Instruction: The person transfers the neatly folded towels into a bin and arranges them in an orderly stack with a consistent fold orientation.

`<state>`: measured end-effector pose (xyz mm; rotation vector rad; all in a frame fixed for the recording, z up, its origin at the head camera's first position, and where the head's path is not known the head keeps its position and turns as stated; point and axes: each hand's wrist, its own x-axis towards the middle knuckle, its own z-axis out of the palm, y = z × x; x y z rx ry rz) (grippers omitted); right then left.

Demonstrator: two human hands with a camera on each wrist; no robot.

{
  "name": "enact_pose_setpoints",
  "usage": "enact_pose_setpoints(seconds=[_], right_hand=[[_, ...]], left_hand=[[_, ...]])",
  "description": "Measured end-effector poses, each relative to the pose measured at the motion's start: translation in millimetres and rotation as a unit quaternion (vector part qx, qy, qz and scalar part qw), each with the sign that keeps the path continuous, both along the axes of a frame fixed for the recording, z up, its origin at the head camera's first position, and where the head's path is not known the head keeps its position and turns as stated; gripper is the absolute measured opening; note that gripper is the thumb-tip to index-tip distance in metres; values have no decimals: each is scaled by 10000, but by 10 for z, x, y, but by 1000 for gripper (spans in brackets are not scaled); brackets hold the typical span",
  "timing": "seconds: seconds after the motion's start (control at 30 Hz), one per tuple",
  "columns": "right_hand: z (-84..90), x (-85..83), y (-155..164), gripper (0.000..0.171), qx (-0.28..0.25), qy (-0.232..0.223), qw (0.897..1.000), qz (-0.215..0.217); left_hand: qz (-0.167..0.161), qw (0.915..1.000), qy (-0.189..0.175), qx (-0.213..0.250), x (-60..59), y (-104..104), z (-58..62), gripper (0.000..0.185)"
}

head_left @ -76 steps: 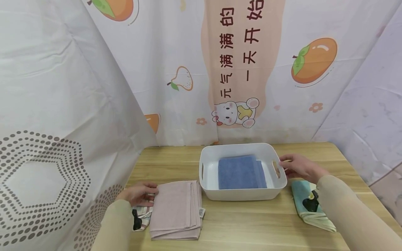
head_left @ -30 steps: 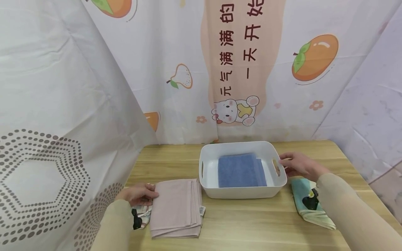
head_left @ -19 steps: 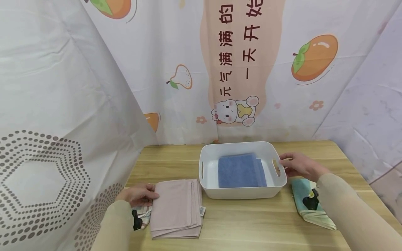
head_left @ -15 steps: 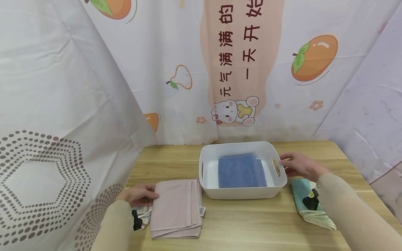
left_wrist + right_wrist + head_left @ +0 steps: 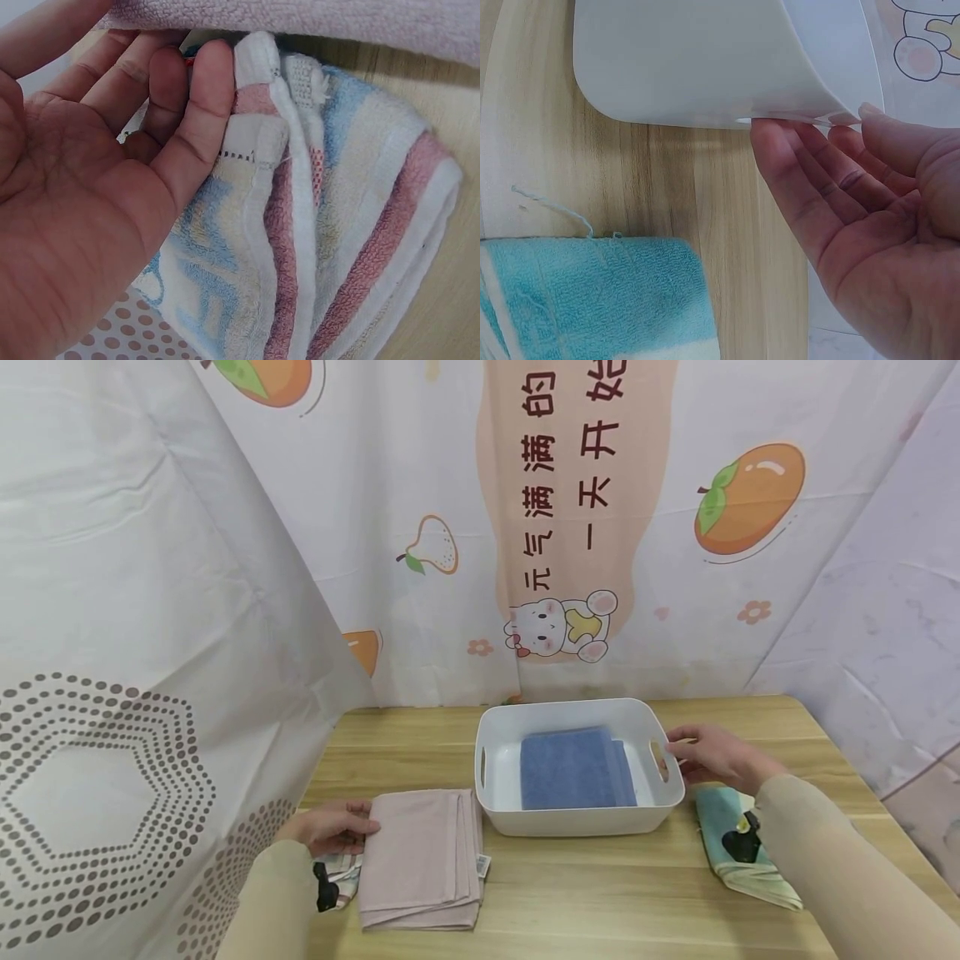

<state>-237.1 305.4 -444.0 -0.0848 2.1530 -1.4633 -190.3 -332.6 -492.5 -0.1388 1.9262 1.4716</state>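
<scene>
Head view: four folded towels and one container sit on the light wooden table (image 5: 600, 893). The container is a white rectangular plastic basket with cut-out handles (image 5: 577, 821), standing near the middle of the table; it holds one towel, a folded blue terry towel (image 5: 573, 770), lying flat on its floor.

The other three towels lie on the tabletop. A folded dusty-pink towel (image 5: 420, 860) lies just left of the basket. Under its left edge a folded pastel striped towel in pink, blue and cream (image 5: 337, 225) sticks out. A folded teal and cream towel (image 5: 731, 852) lies right of the basket, partly under the right forearm.

The left hand (image 5: 330, 827) rests at the left edge of the pink towel; in the left wrist view its fingers (image 5: 202, 112) are straight and close together, touching the striped towel beneath the pink one, pinching nothing.

The right hand (image 5: 712, 756) is at the basket's right end; in the right wrist view its fingers (image 5: 802, 187) are relaxed and slightly bent, the tips touching the basket's rim, with no grip closed round it.
</scene>
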Motion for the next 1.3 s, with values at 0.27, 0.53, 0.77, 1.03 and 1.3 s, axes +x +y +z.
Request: enact_pose_setpoints(seconds=[0.27,0.53,0.77,1.03,1.3], right_hand=[[24,20,-21,51,-46,-28,10000,6],[35,31,-18,49,-33,10,10000,33],[20,20,-15,50,34,-24,10000,-14],[15,17,0,51,105,3,9999,11],[7,12,2,52,137,-40,9999,-22]], left_hand=[[-94,9999,-48,9,-1,27,14,34],[-236,9996,118,-98,24,43,26,38],[-338,9989,231,-213,24,48,35,46],[-82,9979,162,-619,24,136,86,64],[-80,9989,16,-462,33,197,108,76]])
